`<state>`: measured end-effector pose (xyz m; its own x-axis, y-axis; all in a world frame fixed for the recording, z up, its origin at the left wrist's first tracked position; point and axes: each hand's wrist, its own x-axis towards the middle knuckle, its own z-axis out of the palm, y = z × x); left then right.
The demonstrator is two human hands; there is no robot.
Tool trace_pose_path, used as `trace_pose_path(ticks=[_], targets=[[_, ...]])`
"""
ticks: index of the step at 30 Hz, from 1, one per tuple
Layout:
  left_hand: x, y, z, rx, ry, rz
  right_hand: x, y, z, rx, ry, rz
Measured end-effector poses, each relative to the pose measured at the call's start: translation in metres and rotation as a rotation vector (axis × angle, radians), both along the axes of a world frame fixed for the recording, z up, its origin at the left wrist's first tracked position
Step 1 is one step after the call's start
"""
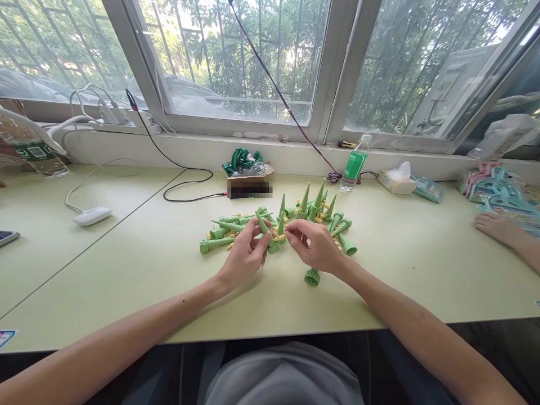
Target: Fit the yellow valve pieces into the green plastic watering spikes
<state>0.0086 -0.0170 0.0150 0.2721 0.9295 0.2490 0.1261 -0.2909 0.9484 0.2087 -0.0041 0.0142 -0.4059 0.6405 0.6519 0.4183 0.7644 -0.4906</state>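
A heap of green plastic cone spikes (314,211) with small yellow parts lies mid-table, some upright, some lying flat. My left hand (244,256) is closed around one green spike (264,228) at the heap's near edge. My right hand (316,244) pinches a small yellow piece (280,237) right beside that spike's base. A single green cap-like piece (312,277) lies on the table just under my right wrist.
A small cardboard box (250,183) with a green bag stands behind the heap. Behind it to the right stand a green-labelled bottle (353,169) and a tissue pack (396,180). Another person's hand (500,228) rests at far right. A white mouse (91,216) lies on the left.
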Motion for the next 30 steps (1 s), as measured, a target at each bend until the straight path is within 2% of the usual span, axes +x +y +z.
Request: trace_pose_path(ticks=[30], targets=[[-0.0006, -0.001, 0.001, 0.034, -0.015, 0.004, -0.0019, 0.0032, -0.0021, 0.002, -0.064, 0.044]])
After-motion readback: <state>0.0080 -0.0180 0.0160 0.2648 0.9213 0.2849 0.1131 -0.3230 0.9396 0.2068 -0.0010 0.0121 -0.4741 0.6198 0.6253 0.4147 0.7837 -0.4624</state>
